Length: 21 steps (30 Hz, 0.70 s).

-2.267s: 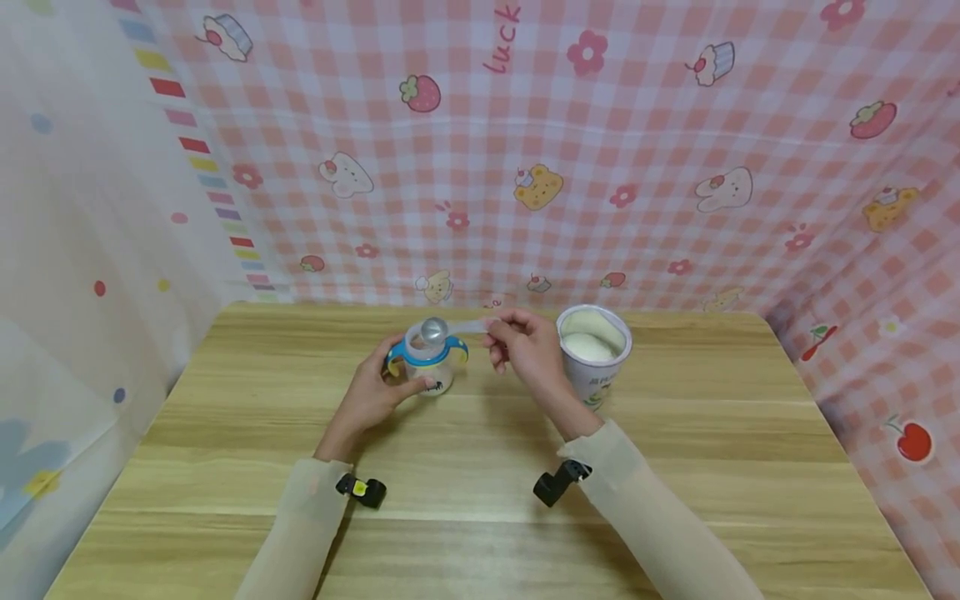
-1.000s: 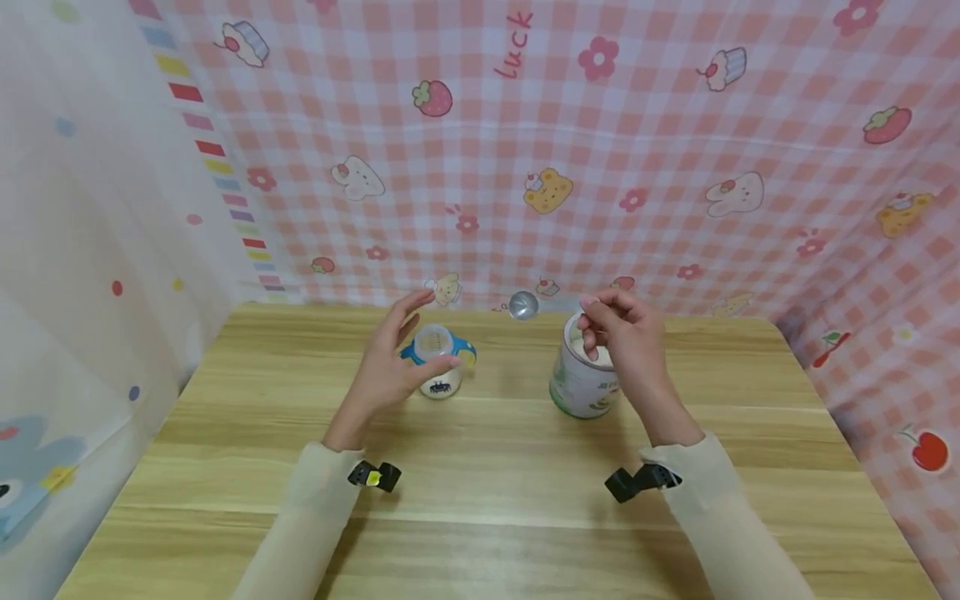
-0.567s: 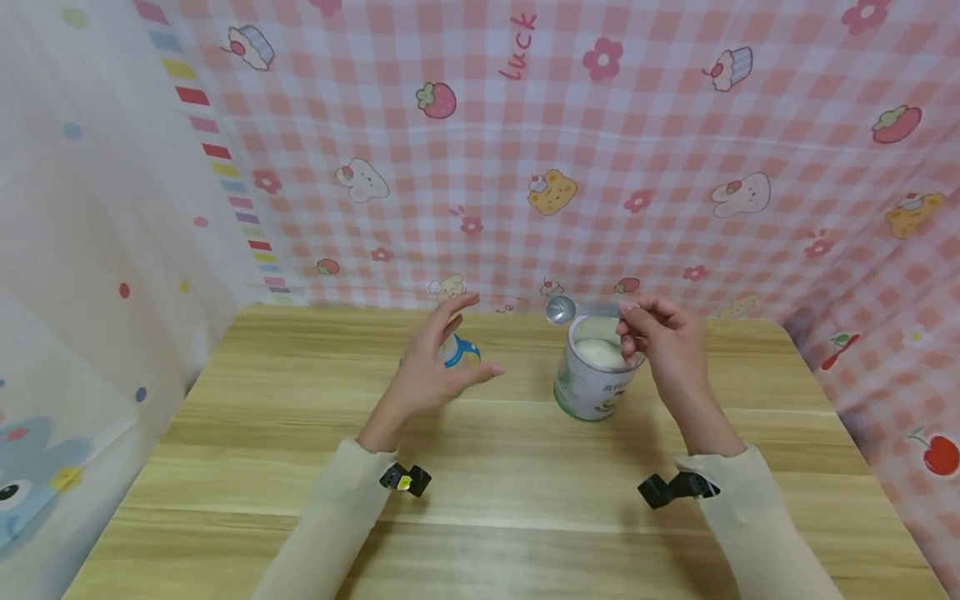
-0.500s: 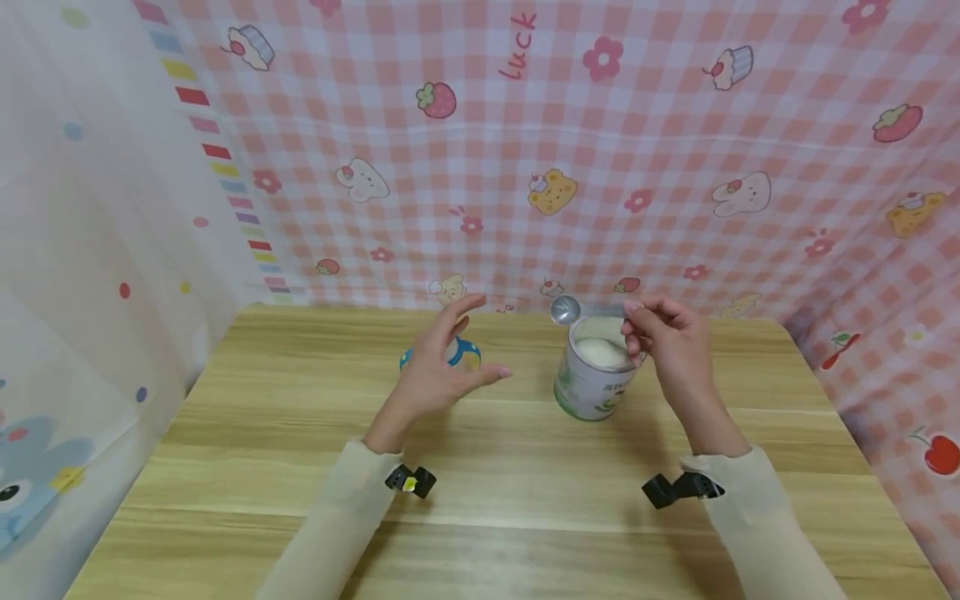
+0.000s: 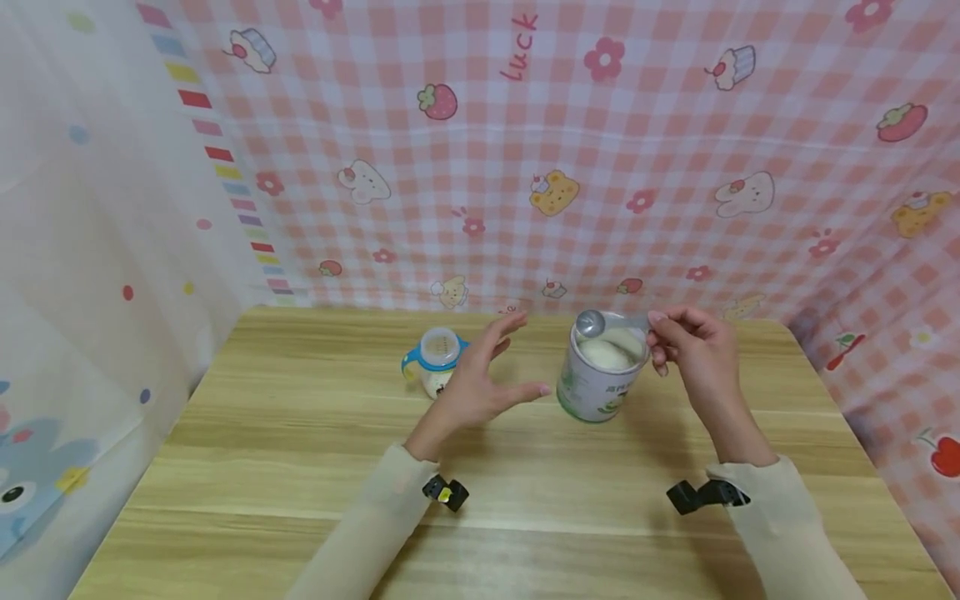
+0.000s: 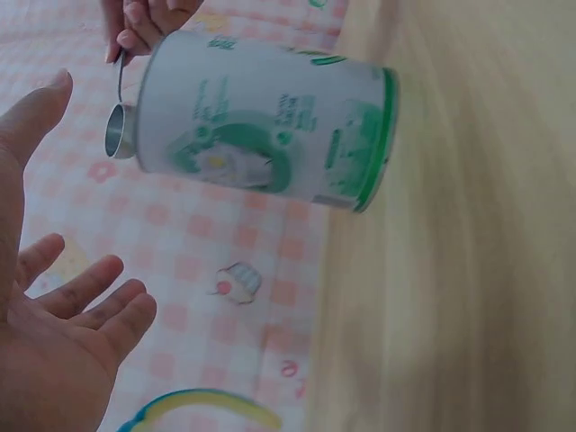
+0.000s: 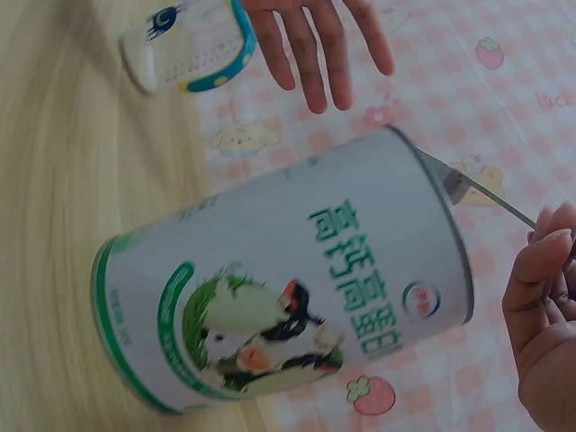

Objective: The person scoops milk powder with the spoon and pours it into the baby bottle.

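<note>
While R hand [image 5: 697, 346] is pinching the handle end of a shiny silver metal scoop [image 5: 591, 323], thumb against fingers, the scoop's round bowl is hovering at the mouth of a tall white cylindrical can w/ green trim [image 5: 596, 389]; can't tell if it's touching the rim. Can is standing upright on a light wood-grain table [image 5: 540, 542] & holding pale cream powder [image 5: 606, 356]. L hand [image 5: 478, 382] is hanging btwn can & a small see-through bottle w/ blue collar [image 5: 439, 349], thumb & fingers spread apart, partly hiding the bottle
</note>
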### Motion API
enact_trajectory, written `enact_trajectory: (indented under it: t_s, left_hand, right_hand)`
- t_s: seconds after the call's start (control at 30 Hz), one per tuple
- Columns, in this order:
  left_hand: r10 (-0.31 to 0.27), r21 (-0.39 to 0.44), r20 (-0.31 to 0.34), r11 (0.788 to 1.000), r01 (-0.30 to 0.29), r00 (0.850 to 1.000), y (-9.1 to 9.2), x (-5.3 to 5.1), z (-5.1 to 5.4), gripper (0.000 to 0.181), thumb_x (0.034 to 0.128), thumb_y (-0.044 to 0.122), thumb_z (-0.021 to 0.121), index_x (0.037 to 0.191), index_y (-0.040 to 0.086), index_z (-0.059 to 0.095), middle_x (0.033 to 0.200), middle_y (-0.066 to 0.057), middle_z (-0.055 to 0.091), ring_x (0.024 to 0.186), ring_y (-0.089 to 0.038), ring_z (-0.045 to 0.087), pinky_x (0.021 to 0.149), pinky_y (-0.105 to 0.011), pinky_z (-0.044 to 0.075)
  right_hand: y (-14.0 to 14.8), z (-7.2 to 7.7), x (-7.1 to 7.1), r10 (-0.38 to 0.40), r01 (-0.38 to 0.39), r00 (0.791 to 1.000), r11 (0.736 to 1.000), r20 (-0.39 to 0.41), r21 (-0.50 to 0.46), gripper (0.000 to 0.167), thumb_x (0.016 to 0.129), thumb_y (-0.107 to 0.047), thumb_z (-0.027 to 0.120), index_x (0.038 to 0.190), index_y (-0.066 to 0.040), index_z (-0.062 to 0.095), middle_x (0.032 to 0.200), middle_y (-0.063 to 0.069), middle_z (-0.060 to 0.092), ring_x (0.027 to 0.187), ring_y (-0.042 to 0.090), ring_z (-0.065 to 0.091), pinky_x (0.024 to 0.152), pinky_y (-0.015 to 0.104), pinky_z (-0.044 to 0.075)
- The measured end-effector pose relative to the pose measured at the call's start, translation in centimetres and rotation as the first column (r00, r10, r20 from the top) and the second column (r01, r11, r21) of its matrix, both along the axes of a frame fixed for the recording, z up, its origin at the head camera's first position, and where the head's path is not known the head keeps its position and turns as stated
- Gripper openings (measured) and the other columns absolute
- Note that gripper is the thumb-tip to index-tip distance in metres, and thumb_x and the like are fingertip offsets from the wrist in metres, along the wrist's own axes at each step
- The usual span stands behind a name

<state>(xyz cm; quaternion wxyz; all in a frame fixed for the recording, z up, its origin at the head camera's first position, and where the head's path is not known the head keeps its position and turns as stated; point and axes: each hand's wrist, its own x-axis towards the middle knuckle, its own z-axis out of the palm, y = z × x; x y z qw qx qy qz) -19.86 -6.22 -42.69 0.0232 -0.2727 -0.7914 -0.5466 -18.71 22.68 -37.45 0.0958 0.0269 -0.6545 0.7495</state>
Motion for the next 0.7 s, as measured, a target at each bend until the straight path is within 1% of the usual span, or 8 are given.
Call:
enact_trajectory:
  t_s: [0.13,0.2,0.3,0.37,0.47,0.63,0.7]
  left_hand:
    - [-0.007,-0.011,0.041,1.000,0.007,0.999,0.8,-0.3,-1.1,0.098,0.0810,0.030,0.090,0.159,0.029,0.031,0.162,0.003,0.041,0.150,-0.016,0.039,0.123,-0.039,0.040]
    - [-0.011,-0.012,0.067,1.000,0.012,0.998,1.3,-0.4,-1.6,0.099,0.0806,0.031,0.090,0.160,0.031,0.031,0.162,0.004,0.041,0.150,-0.015,0.039,0.122,-0.039,0.040]
    - [-0.017,-0.019,0.099,1.000,0.019,0.995,1.9,-0.7,-2.3,0.099,0.0804,0.035,0.090,0.159,0.035,0.030,0.161,0.004,0.042,0.149,-0.013,0.040,0.122,-0.038,0.041]
    - [-0.026,-0.018,0.117,0.999,0.028,0.993,2.4,-0.9,-2.7,0.100,0.0804,0.035,0.090,0.160,0.036,0.029,0.161,0.003,0.042,0.149,-0.014,0.040,0.121,-0.038,0.041]
    - [-0.039,-0.023,0.139,0.999,0.042,0.990,3.0,-1.1,-3.0,0.100,0.0810,0.037,0.089,0.161,0.035,0.028,0.162,-0.001,0.042,0.149,-0.016,0.040,0.121,-0.039,0.041]
    - [-0.063,-0.024,0.155,0.997,0.067,0.986,4.0,-1.6,-3.7,0.102,0.0822,0.035,0.088,0.162,0.031,0.025,0.163,-0.009,0.040,0.149,-0.024,0.041,0.121,-0.042,0.041]
    - [-0.066,-0.026,0.163,0.997,0.072,0.984,4.4,-1.8,-4.0,0.102,0.0822,0.035,0.088,0.162,0.032,0.025,0.162,-0.008,0.040,0.149,-0.024,0.041,0.121,-0.043,0.041]
  right_hand:
    - [0.3,-0.4,0.0,-0.015,0.013,0.999,0.998,0.030,0.068,0.020,0.098,-0.015,0.071,0.091,0.003,0.066,0.067,0.001,0.067,0.049,0.011,0.056,0.041,0.023,0.047]
    - [0.4,-0.7,-0.1,-0.027,0.021,0.999,0.993,0.045,0.114,0.024,0.098,-0.017,0.071,0.093,0.006,0.065,0.067,0.000,0.066,0.049,0.010,0.056,0.041,0.023,0.047]
    - [0.6,-0.9,-0.2,-0.046,0.037,0.998,0.977,0.038,0.209,0.031,0.098,-0.019,0.071,0.098,0.011,0.063,0.068,-0.001,0.066,0.050,0.010,0.057,0.041,0.023,0.048]
    - [0.7,-1.1,-0.4,-0.062,0.054,0.998,0.956,0.020,0.288,0.032,0.099,-0.020,0.070,0.099,0.012,0.063,0.067,-0.003,0.066,0.050,0.010,0.057,0.041,0.023,0.048]
    - [0.8,-1.3,-0.5,-0.074,0.073,0.997,0.915,-0.015,0.397,0.030,0.101,-0.020,0.067,0.099,0.009,0.065,0.067,-0.004,0.066,0.050,0.010,0.057,0.041,0.025,0.049]
    - [0.7,-1.7,-0.7,-0.066,0.105,0.993,0.850,-0.093,0.516,0.024,0.102,-0.019,0.066,0.097,0.004,0.069,0.067,-0.001,0.065,0.050,0.012,0.055,0.041,0.026,0.048]
    - [0.6,-1.9,-0.7,-0.059,0.132,0.988,0.815,-0.145,0.565,0.021,0.101,-0.018,0.066,0.095,0.001,0.071,0.067,0.002,0.065,0.049,0.011,0.055,0.040,0.025,0.047]
